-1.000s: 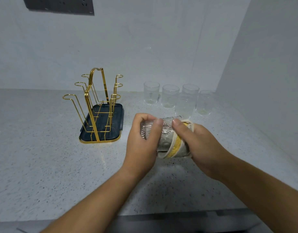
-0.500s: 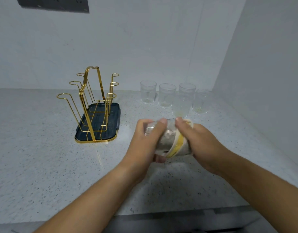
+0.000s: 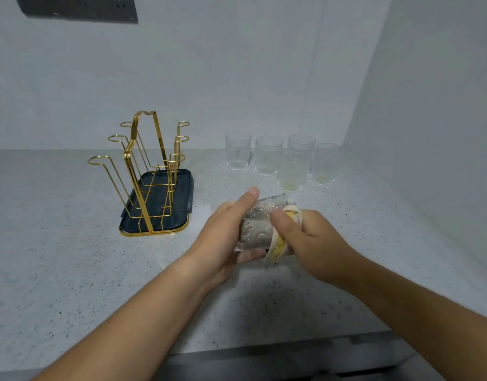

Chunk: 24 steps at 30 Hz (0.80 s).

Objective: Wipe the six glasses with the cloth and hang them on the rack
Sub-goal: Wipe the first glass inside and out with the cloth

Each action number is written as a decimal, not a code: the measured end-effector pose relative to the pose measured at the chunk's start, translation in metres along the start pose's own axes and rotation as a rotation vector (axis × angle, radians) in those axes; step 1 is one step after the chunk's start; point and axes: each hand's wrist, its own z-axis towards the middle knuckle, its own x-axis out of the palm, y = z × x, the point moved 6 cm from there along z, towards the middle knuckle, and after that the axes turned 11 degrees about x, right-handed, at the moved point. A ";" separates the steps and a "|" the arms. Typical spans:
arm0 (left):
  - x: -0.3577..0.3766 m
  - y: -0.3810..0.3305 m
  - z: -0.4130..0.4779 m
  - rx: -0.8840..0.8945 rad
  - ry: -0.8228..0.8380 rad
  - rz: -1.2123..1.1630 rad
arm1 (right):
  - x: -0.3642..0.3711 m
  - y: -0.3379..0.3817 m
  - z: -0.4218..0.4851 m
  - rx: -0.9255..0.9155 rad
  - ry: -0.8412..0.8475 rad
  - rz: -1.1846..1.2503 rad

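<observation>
Left hand [image 3: 223,237] grips glass [image 3: 260,225], right hand [image 3: 308,240] rubs it with cloth [image 3: 281,240]. First glass, wiping. Next: hang on rack [image 3: 151,177], mouth down.

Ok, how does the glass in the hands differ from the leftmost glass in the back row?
The held glass lies on its side, off the counter, gripped by the left hand; the leftmost glass stands upright on the counter. The held glass has the cloth pressed against it by the right hand; the leftmost glass is untouched. Both are clear, and neither hangs on the rack.
</observation>
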 end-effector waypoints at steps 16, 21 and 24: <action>0.003 0.015 -0.001 -0.299 0.062 -0.267 | 0.002 0.000 -0.001 -0.063 0.073 -0.166; -0.007 -0.003 0.002 0.467 -0.022 0.227 | 0.002 -0.010 0.007 0.277 0.087 0.402; -0.010 -0.012 0.001 0.596 -0.101 0.307 | 0.009 -0.006 0.003 0.228 0.102 0.305</action>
